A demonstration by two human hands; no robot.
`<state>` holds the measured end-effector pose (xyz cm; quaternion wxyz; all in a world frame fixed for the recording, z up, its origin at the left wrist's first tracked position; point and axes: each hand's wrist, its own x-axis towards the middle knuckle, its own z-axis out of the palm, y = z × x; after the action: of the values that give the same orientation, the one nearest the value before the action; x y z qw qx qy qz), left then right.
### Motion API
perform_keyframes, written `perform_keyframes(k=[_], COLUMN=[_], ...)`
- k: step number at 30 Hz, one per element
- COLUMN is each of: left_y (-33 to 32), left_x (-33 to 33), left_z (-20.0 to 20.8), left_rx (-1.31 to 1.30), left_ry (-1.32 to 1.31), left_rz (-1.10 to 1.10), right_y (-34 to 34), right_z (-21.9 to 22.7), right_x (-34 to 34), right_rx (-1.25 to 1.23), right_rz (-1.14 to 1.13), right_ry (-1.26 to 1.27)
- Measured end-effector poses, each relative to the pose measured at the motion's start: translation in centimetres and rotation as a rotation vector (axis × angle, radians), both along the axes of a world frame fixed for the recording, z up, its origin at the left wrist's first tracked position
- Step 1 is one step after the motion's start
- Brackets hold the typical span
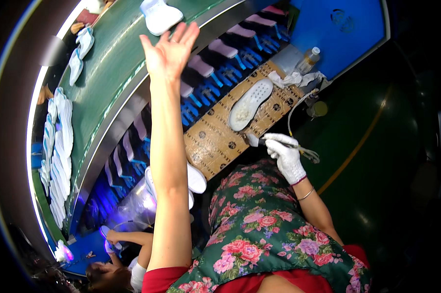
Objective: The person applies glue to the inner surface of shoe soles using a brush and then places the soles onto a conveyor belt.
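My bare left hand is raised over the green conveyor belt with its fingers spread and nothing in it. Just beyond its fingertips lies a white shoe sole on the belt. In a white knitted glove, my right hand is closed on a brush, whose dark tip points left near the edge of a taped cardboard sheet. Another white sole rests on that cardboard, its hollow side up, with a pale, frothy patch at its near end and small holes at the far end.
White soles are piled along the far left of the belt. Pink-topped pieces on blue holders line a rack below it. A bottle, crumpled cloth and thin tube lie right. A co-worker sits lower left.
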<state>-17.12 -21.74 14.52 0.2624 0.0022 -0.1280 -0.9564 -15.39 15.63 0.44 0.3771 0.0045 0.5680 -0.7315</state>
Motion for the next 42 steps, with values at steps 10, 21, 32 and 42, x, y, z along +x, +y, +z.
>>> perform_keyframes(k=[10,21,32,42], left_y=[-4.0,-6.5,-9.0,-15.8], left_x=[-2.0,-5.3,5.7,35.6], left_z=[1.9,1.4,-0.6,0.9], left_rx=[-2.132,-2.369,-2.065,-1.943], left_ry=[-0.910,-0.853,-1.348,-2.512], left_rz=[0.955,1.024,0.910,1.209], right_y=[1.3,0.2,-1.7,-5.7], right_z=[-0.8,-1.7,-2.5,-2.1], right_x=[-0.4,1.7,2.8,4.5], right_rx=[0.079,0.035,0.080,0.071], right_rz=[-0.132,-0.093,0.012,0.245], right_ry=[-0.008,-0.032,-0.007,-0.005])
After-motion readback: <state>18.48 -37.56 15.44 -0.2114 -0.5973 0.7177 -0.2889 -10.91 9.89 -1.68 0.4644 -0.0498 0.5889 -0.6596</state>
